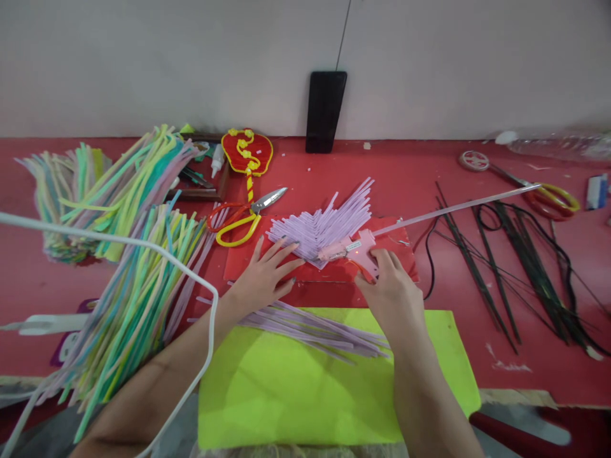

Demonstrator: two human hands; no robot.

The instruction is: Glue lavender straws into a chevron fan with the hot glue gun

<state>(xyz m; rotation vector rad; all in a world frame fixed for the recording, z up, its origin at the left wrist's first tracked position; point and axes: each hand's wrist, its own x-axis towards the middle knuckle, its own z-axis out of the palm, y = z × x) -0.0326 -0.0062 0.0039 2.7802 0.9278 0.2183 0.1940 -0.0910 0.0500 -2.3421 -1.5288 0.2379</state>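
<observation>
Lilac pipe cleaners (329,219) lie side by side in a V-shaped, leaf-like piece on a red board (396,254). My left hand (267,273) lies over its lower left edge, fingers spread and holding nothing. My right hand (391,280) grips the handle of a pink glue gun (360,249), whose nozzle points left at the lower tip of the piece. A long clear glue stick (453,207) juts out of its back to the right. Loose lilac pipe cleaners (324,331) lie just below, across a lime green sheet (296,394).
Scissors (245,219), a red fan-shaped ornament (248,152) and bundles of coloured pipe cleaners (138,305) are on the left. A white cable (212,318) crosses in front of my left arm. A phone (326,111) leans on the wall. Dark green stems (534,267) and more scissors (554,200) lie right.
</observation>
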